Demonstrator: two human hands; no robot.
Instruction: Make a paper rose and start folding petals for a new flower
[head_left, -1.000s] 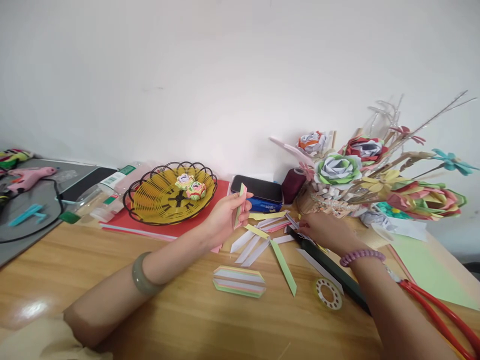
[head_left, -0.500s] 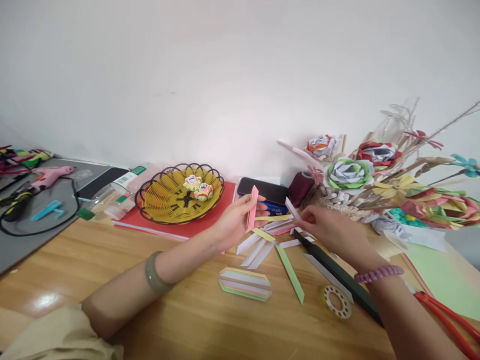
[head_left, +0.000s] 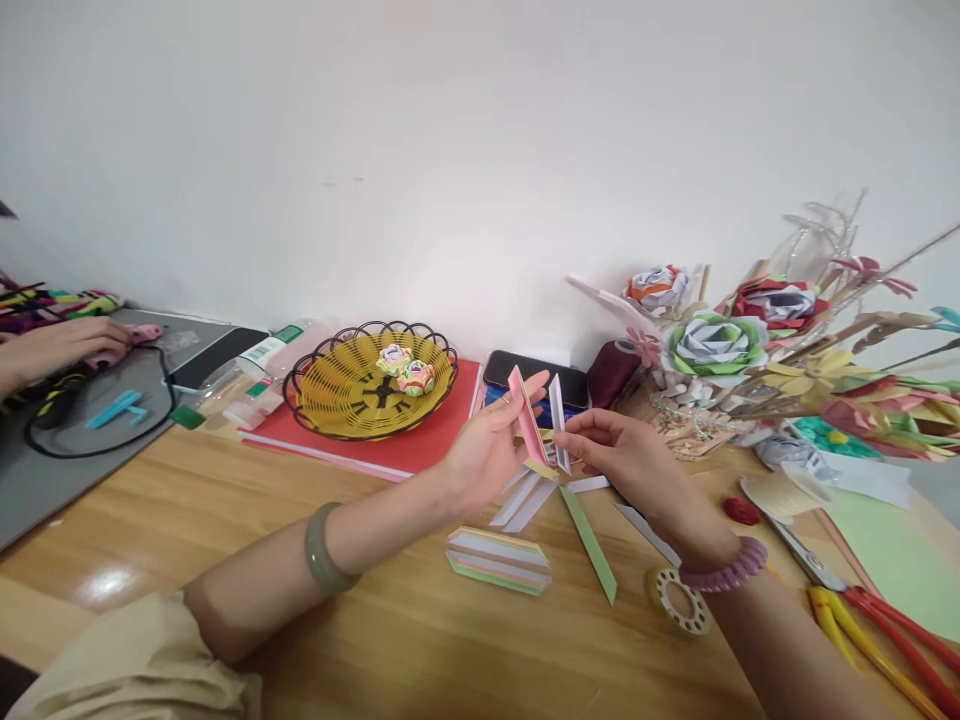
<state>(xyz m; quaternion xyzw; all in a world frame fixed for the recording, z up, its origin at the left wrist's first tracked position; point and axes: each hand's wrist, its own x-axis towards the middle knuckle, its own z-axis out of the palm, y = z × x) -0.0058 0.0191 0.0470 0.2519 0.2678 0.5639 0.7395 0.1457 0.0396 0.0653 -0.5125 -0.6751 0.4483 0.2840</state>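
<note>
Head view: L hand [head_left: 484,450] w/ pink folded paper strip [head_left: 530,425], R hand [head_left: 626,455] w/ white folded paper strip [head_left: 556,410]

L hand grasps the pink strip btwn thumb & fingers, palm turned up. R hand pinches the white one w/ thumb & fingertips, nearly upright, just R of the pink; tops apart, can't tell if lower ends touch. Black phone [head_left: 538,376] just behind both hands. Loose white strips [head_left: 525,505] below L fingers; light green strip [head_left: 589,545] nearer the wearer, btwn the hands. Striped strip bundle [head_left: 499,560] just below L hand. Holed white ring [head_left: 681,602] by R wrist; cream ribbon spool [head_left: 787,490] & red-handled scissors [head_left: 814,565] R of R hand. Paper roses [head_left: 716,345] beyond R hand. Wicker basket [head_left: 319,392] L of L hand, w/ 2 small paper flowers [head_left: 416,377]. Well L of L hand, co-worker's hand [head_left: 82,340] on pink glue gun [head_left: 142,333]; can't tell how firmly.
</note>
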